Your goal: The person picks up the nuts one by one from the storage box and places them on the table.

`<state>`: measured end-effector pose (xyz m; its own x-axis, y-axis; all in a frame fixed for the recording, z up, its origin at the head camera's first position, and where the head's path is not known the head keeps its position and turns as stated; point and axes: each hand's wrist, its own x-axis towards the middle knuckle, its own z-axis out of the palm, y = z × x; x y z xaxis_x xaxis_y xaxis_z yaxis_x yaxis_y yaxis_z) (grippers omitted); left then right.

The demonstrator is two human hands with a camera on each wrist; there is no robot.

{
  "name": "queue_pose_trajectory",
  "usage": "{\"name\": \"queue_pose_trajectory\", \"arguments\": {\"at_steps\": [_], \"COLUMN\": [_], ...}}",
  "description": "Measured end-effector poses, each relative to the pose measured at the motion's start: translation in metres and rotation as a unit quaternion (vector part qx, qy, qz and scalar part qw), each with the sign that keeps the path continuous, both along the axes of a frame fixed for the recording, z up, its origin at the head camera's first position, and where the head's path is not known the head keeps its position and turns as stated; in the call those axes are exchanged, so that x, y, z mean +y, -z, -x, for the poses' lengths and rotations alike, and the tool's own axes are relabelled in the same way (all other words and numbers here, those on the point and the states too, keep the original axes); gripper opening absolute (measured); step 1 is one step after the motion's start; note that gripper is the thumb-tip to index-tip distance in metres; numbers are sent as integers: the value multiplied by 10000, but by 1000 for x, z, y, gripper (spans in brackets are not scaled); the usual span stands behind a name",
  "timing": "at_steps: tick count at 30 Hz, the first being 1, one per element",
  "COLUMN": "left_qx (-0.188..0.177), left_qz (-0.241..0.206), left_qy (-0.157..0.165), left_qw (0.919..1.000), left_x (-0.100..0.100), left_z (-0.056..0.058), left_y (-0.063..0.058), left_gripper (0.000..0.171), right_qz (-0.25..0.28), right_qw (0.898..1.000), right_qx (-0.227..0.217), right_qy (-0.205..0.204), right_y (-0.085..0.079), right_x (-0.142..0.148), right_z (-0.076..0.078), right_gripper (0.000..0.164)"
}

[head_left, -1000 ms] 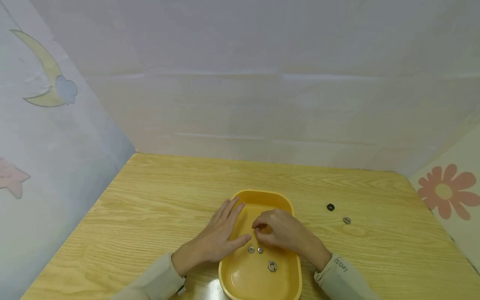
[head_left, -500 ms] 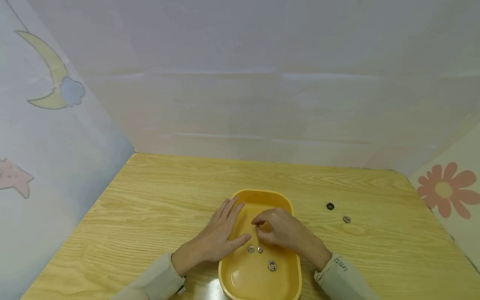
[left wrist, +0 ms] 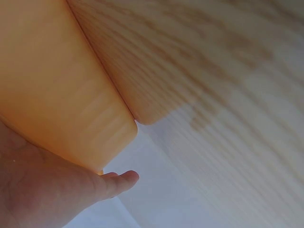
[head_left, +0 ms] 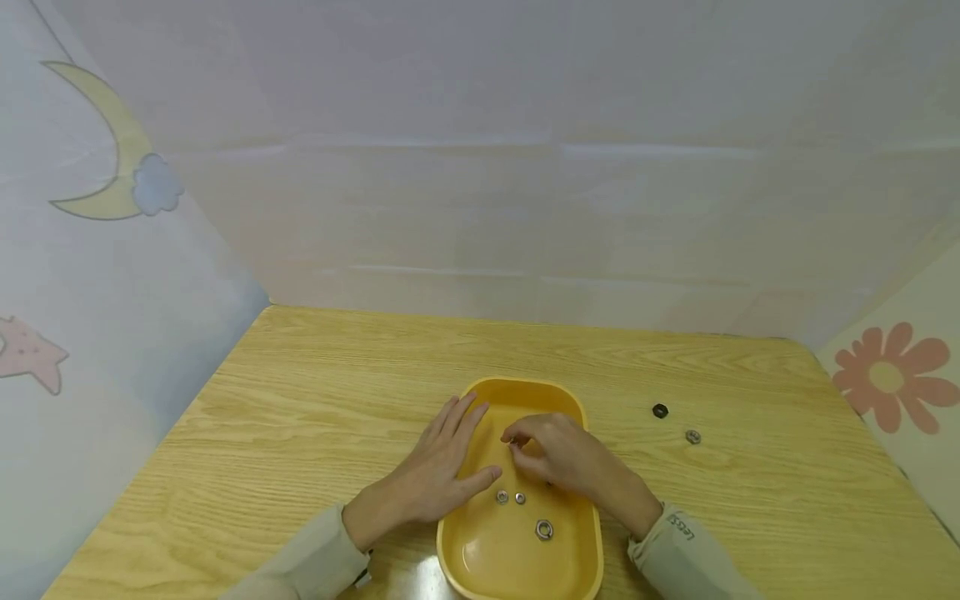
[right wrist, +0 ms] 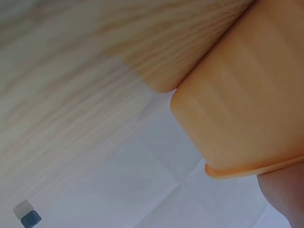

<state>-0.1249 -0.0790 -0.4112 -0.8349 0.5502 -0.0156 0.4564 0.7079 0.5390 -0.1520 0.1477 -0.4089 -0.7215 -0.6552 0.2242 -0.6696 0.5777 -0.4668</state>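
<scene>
A yellow plastic tray (head_left: 525, 575) stands near the front of the wooden table. My left hand (head_left: 435, 467) lies across its left rim, fingers straight and spread, thumb over the inside. My right hand (head_left: 558, 454) reaches over the right side, thumb and index finger pinching a small metal nut (head_left: 512, 443) that the fingertips mostly hide. On the tray floor below are two small silver nuts, one on the left (head_left: 502, 497) and one on the right (head_left: 520, 498), plus a larger nut (head_left: 544, 530). Both wrist views show the tray's outer wall (left wrist: 71, 95) with the hand at its rim.
To the right of the tray, a black nut (head_left: 660, 411) and a silver nut (head_left: 693, 437) lie on the table (head_left: 337, 375). A pale wall covering (head_left: 480, 225) rises behind the table's back edge, with printed side panels left and right.
The right hand's pinching fingertips have shifted slightly up and away within the tray; the nut between them shows less than half a second ago. The left hand stays in place.
</scene>
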Motion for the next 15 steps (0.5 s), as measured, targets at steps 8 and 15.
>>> {"name": "queue_pose_trajectory", "arguments": {"at_steps": [8, 15], "left_qx": [-2, -24], "left_qz": [-12, -65], "left_qy": [1, 22], "left_qw": [10000, 10000], "left_x": [0, -1], "left_z": [0, 0], "left_y": [1, 2], "left_gripper": [81, 80], "right_qz": [100, 129], "right_qw": [9999, 9998], "right_qx": [42, 38], "right_qy": [-87, -149], "right_y": [-1, 0], "right_x": [0, 0], "right_z": [0, 1], "right_gripper": [16, 17]}}
